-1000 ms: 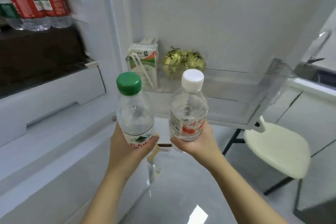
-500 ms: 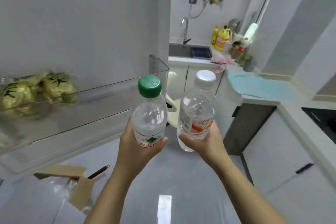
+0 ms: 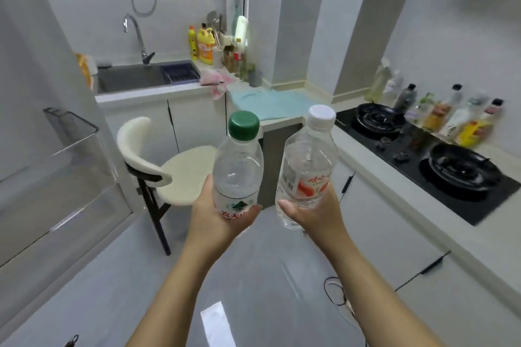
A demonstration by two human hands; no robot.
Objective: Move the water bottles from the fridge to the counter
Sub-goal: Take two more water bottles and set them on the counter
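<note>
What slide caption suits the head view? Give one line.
Left hand holds a green-capped bottle, right hand a white-capped bottle, facing the counter.

Soft, even indoor light fills the pale kitchen, with faint shadows. A bright white patch of glare sits on the glossy floor (image 3: 218,327). The condiment bottles (image 3: 462,118) at right are smeared by blur. Wide-angle distortion bends walls and the fridge door (image 3: 56,149) near the edges.

- The left hand (image 3: 217,215) covers the base of the green-capped bottle (image 3: 237,166).
- Blurred condiment bottles (image 3: 451,115) at right: labels unreadable.
- The fridge door (image 3: 42,149) is cut off at the left edge.
</note>
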